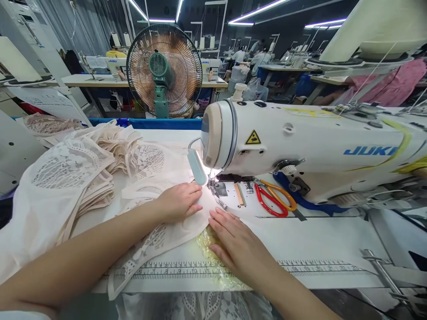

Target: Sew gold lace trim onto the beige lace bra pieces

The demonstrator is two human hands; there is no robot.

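A pale cream lace-trimmed garment piece (196, 222) lies under the needle area of a white sewing machine (267, 138). My left hand (180, 202) rests flat on the fabric just left of the needle, fingers stretched out. On the fabric's right edge lies my right hand (236, 242), its fingers extended and its palm down. Below that hand, a shiny yellowish clear strip (208, 249) hangs toward the table's front edge. A pale green guard (197, 166) hides part of the needle. The presser foot area is brightly lit.
Red-handled scissors (270, 202) and an orange-handled pair (283, 195) lie right of the needle. Stacked lace pieces (96, 178) fill the left side. A printed ruler (176, 270) runs along the front edge. Beyond the table stands a large fan (163, 71); people work farther back.
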